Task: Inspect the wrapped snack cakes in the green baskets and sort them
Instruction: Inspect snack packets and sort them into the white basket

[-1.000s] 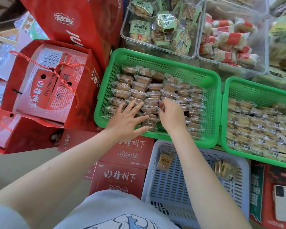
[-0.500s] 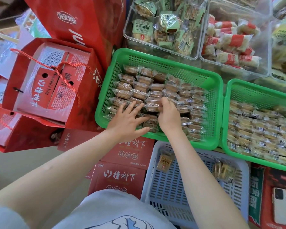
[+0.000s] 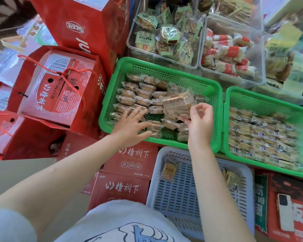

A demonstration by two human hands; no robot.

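Observation:
Two green baskets hold clear-wrapped brown snack cakes. The left green basket [image 3: 164, 70] has rows of cakes [image 3: 140, 95] and a bare patch of floor near its front. My right hand [image 3: 199, 123] holds a stack of wrapped cakes [image 3: 177, 103] lifted above that basket, pinched at the lower edge. Fingers spread, my left hand [image 3: 131, 124] lies flat on the cakes at the basket's front left. The right green basket [image 3: 262, 100] is packed with several layers of cakes [image 3: 262, 137].
A pale blue slotted basket [image 3: 178, 198] below holds one orange-labelled packet [image 3: 169, 170] and a few more at its right. Red gift boxes [image 3: 59, 91] and bags crowd the left. Clear tubs of other snacks [image 3: 166, 39] stand behind. A white phone [image 3: 285, 213] lies at lower right.
My right hand has lifted a stack of cakes up and to the right, out of the left basket. The left hand stays flat on the front-left cakes.

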